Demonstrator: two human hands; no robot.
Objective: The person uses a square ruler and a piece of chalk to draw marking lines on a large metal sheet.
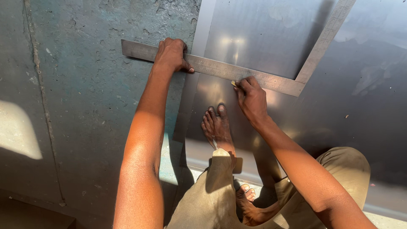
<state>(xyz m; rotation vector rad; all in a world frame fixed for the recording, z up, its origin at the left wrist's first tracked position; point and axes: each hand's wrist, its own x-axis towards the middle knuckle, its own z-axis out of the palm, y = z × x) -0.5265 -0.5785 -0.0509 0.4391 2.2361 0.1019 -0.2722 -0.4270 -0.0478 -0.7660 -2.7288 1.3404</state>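
Observation:
A large steel framing square (pixel 220 70) lies flat across a shiny metal sheet (pixel 360 97), its long arm running left over the floor and its short arm rising to the upper right. My left hand (pixel 171 55) presses down on the long arm near its left end. My right hand (pixel 251 96) pinches a small pale marking tool (pixel 234 83) against the square's lower edge, tip on the sheet. One of my bare feet (pixel 217 127) stands on the sheet just below the square.
Rough, pitted blue-green concrete floor (pixel 85 106) lies to the left of the sheet. My other foot (pixel 246 199) is tucked under my khaki-trousered legs (pixel 212 195) at the sheet's near edge. A sunlit patch (pixel 17 131) falls at far left.

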